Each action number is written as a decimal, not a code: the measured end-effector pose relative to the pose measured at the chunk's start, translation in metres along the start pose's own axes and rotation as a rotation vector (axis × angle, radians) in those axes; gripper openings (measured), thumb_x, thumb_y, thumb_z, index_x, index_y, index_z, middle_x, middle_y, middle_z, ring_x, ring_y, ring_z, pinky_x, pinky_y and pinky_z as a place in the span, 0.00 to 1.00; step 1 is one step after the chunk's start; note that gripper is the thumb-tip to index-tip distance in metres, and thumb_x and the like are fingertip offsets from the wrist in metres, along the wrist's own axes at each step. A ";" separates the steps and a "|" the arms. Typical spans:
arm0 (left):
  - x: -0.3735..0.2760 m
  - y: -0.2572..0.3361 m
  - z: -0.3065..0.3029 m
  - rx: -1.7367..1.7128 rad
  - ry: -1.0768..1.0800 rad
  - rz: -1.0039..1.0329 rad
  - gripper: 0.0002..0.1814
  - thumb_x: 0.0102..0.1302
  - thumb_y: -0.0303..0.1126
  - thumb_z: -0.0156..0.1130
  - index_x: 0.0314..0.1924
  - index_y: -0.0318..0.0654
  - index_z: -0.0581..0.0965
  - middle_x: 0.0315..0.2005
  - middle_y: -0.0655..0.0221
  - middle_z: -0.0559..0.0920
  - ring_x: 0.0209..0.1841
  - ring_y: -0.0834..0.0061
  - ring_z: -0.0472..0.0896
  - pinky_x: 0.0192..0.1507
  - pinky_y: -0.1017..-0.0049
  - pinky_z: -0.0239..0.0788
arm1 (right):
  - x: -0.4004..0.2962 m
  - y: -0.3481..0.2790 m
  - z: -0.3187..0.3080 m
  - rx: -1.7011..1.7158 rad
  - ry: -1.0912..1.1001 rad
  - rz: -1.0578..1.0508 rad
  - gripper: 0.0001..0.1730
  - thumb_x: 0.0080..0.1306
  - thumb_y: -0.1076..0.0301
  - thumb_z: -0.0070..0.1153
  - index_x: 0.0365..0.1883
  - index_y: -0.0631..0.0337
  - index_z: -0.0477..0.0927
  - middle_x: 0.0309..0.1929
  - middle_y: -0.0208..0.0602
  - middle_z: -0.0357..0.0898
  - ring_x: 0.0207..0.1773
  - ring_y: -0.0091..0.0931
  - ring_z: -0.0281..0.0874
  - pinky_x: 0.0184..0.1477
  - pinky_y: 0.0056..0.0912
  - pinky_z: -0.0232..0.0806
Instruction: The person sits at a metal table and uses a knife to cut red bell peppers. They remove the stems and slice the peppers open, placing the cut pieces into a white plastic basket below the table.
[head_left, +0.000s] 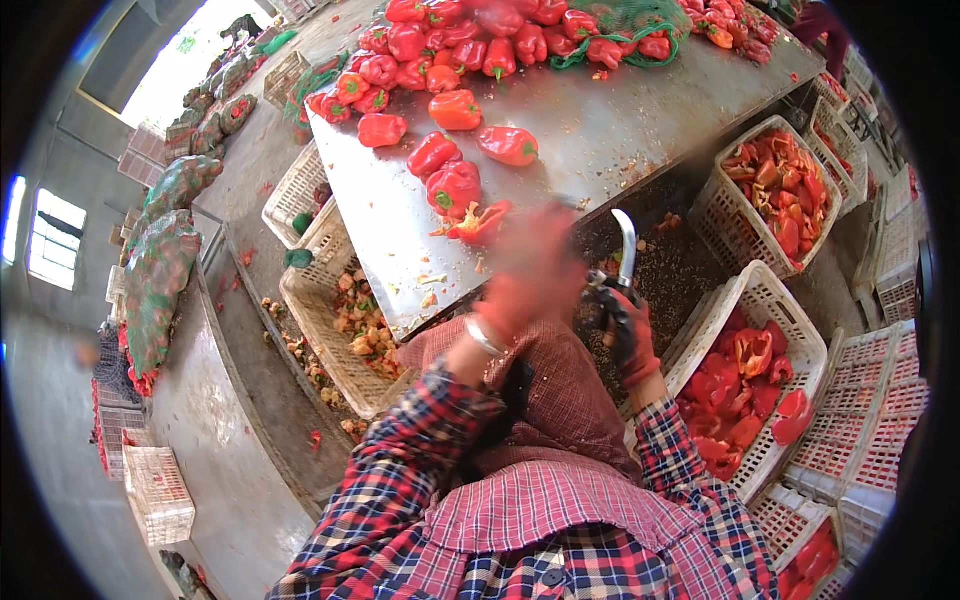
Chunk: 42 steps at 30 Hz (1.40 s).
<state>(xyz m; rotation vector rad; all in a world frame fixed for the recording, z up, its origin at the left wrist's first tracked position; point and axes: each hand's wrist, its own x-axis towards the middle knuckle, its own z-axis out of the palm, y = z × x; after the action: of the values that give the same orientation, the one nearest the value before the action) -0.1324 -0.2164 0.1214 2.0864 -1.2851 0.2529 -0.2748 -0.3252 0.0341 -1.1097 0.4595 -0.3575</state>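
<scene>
My left hand (534, 270), in a red glove, is strongly blurred over the near corner of the metal table (637, 127); whether it holds anything cannot be made out. Just beside its fingers lies a cut red bell pepper piece (484, 225) with its pale seed core showing. Whole red bell peppers (454, 187) sit a little farther up the tabletop. In my right hand (634, 341), gloved in red with dark stains, is a curved-blade knife (627, 244), its tip pointing up and away from me. That hand is past the table's edge, right of my knees.
A heap of red peppers (465, 37) and a green net bag (637, 22) cover the table's far side. Left of my knees stands a crate of cores and scraps (300, 300). Cut peppers fill crates on the right (814, 337) (705, 217). Filled net sacks (161, 255) line the left.
</scene>
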 end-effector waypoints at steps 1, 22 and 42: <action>-0.001 -0.028 -0.015 0.120 0.029 -0.069 0.31 0.50 0.31 0.65 0.57 0.41 0.72 0.55 0.54 0.74 0.57 0.53 0.72 0.60 0.60 0.63 | 0.010 0.003 0.002 -0.631 -0.092 -0.564 0.16 0.68 0.65 0.52 0.51 0.61 0.78 0.34 0.24 0.77 0.31 0.15 0.72 0.29 0.19 0.68; -0.031 -0.150 0.022 0.023 0.020 -0.280 0.16 0.56 0.37 0.64 0.44 0.42 0.75 0.36 0.59 0.81 0.37 0.54 0.80 0.36 0.61 0.71 | 0.165 0.046 0.088 -0.935 -0.145 -0.537 0.21 0.56 0.53 0.61 0.47 0.47 0.77 0.45 0.48 0.75 0.45 0.44 0.76 0.45 0.45 0.70; 0.001 -0.160 -0.007 0.018 -0.593 -0.441 0.32 0.58 0.51 0.64 0.58 0.44 0.71 0.43 0.49 0.81 0.45 0.51 0.80 0.47 0.61 0.70 | 0.183 0.048 0.083 -0.097 -0.290 -0.120 0.20 0.63 0.58 0.60 0.49 0.59 0.77 0.39 0.27 0.80 0.42 0.17 0.73 0.46 0.23 0.67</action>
<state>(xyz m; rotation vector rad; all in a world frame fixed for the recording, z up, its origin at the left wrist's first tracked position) 0.0052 -0.1660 0.0578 2.4896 -1.0796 -0.5888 -0.0735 -0.3323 -0.0115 -1.2641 0.1554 -0.2747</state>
